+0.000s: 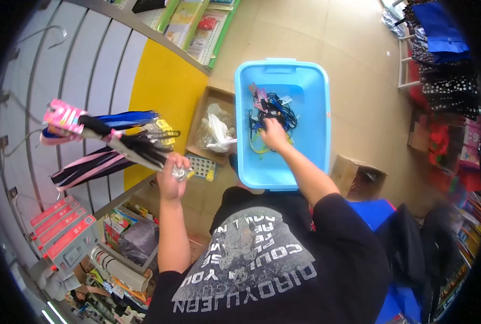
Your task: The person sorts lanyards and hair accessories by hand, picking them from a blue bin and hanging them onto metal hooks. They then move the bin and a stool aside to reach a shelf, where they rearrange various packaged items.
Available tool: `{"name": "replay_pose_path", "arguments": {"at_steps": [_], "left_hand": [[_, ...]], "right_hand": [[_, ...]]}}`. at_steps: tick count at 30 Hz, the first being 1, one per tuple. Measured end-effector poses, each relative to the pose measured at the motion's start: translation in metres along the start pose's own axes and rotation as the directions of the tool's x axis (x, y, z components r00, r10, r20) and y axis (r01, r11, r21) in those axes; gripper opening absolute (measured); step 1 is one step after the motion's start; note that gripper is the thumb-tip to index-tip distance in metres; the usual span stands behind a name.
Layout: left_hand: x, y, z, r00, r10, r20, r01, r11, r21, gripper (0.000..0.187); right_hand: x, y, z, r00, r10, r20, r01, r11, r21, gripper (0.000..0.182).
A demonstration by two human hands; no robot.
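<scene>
My right hand point(274, 135) reaches down into a light blue plastic tub point(311, 156), its fingertips at a tangle of thin black cords point(282, 110) with pink and white tags. Whether the fingers grip a cord is hidden. My left hand point(173, 174) is raised at the wall display, fingers curled round a small shiny, clear or silvery thing point(179, 173) I cannot make out. Close to it ends a bundle of long black and grey bands point(138, 148) with a pink card point(65, 116). Blue-black bands point(124, 119) and pink-black bands point(89, 164) hang beside it.
A cardboard box point(197, 143) with clear and white plastic stands left of the tub, a grey tray with holes point(201, 167) near it. Another carton point(358, 178) is at right. Metal hooks point(48, 35) stick out from the slatted wall. Red-and-grey packages point(67, 237) hang lower left.
</scene>
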State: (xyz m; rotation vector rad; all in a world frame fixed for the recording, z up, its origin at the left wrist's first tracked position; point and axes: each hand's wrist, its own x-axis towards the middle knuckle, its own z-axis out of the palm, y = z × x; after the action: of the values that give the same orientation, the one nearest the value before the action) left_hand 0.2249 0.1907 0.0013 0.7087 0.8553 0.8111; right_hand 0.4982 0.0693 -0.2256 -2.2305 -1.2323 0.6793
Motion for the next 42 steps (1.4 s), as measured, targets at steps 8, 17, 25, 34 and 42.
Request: {"name": "replay_pose_path", "arguments": {"at_steps": [8,17,25,34,42], "left_hand": [[-0.017,0.002,0.007,0.998,-0.019,0.059,0.018,1.000,0.016,0.024],[-0.015,0.007,0.004,1.000,-0.005,0.024,0.003,0.998,0.068,0.027],[-0.013,0.002,-0.012,0.997,-0.053,0.059,0.051,0.998,0.023,0.022],[-0.009,0.001,-0.014,0.995,-0.023,0.096,0.033,0.995,-0.099,0.018],[-0.004,0.001,-0.024,0.988,-0.030,0.148,0.044,0.995,-0.095,0.014]], "right_hand": [[0.099,0.054,0.046,0.951,0.157,0.265,-0.076,0.953,-0.294,0.047],[0.082,0.039,0.038,0.975,0.187,0.120,-0.141,0.937,-0.320,0.050],[0.020,-0.038,-0.064,0.892,0.037,-0.451,0.142,0.924,0.356,0.015],[0.004,-0.211,-0.182,0.943,-0.099,-0.317,0.323,0.500,0.804,0.031],[0.012,-0.379,-0.225,0.910,-0.311,-0.275,0.331,0.144,0.933,0.024]]}}
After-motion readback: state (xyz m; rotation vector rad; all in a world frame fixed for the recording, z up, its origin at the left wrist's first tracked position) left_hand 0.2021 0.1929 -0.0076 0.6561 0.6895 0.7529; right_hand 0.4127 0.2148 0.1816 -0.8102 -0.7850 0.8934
